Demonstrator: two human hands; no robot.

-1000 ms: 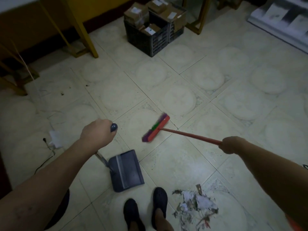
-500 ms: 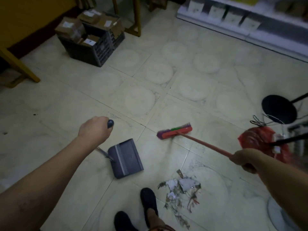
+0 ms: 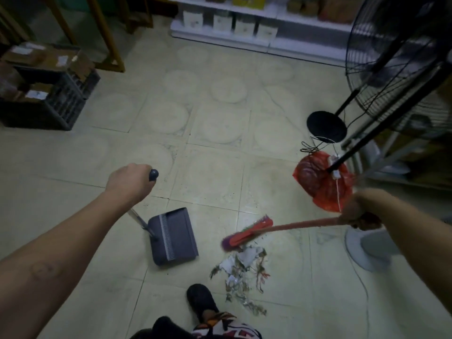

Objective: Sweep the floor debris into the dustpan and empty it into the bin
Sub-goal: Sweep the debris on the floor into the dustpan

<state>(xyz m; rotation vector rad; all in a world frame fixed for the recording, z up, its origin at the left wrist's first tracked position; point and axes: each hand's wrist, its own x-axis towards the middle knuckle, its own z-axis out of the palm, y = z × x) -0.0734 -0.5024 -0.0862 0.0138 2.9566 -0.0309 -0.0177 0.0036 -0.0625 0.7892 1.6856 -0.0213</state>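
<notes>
A dark grey dustpan (image 3: 175,237) lies flat on the tiled floor, its long metal handle rising to my left hand (image 3: 129,183), which grips the blue-capped top. My right hand (image 3: 357,211) holds the red handle of a broom (image 3: 247,232). The broom's red head with purple and green bristles sits at the far edge of a pile of torn paper and debris (image 3: 244,267), right of the dustpan. A red plastic bag (image 3: 320,182) lies on the floor beyond the broom, at the right.
My dark shoes (image 3: 201,300) stand just below the pile. A standing fan with black base (image 3: 326,126) and a white fan base (image 3: 367,248) crowd the right. A black crate of cardboard boxes (image 3: 49,94) sits far left; white shelving (image 3: 244,33) lines the back.
The view has swung right. The broom head has come down from the open floor to the far edge of the debris pile. The dustpan stays at my left.
</notes>
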